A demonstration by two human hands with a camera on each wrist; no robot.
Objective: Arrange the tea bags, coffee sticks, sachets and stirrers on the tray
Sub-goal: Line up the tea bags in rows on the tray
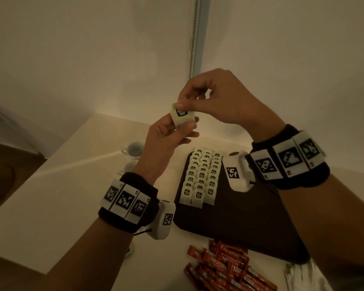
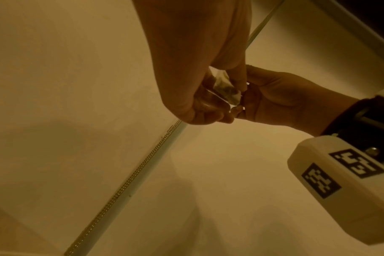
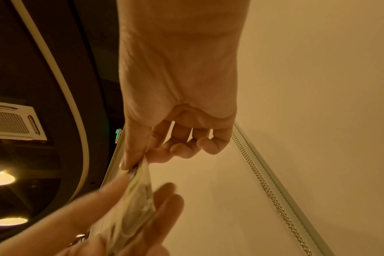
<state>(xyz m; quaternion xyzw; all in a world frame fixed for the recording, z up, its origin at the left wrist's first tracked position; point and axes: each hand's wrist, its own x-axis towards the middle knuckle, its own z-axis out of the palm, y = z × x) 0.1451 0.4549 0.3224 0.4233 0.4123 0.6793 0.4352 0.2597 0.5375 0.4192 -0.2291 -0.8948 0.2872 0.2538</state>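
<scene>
A: Surface and layout?
B: A pale table (image 1: 57,198) stood against a cream wall. A dark tray (image 1: 240,219) carried three rows of tea bags (image 1: 201,177), the rows running near to far. Coffee sticks (image 1: 223,267) lay heaped on the near side.

A: Hand status?
B: The left hand (image 1: 166,139) held one tea bag (image 1: 182,117) raised above the tray, label toward the camera, tilted. The right hand (image 1: 214,99) pinched its upper edge.

Coffee sticks (image 1: 225,267) cut off by the bottom edge.
</scene>
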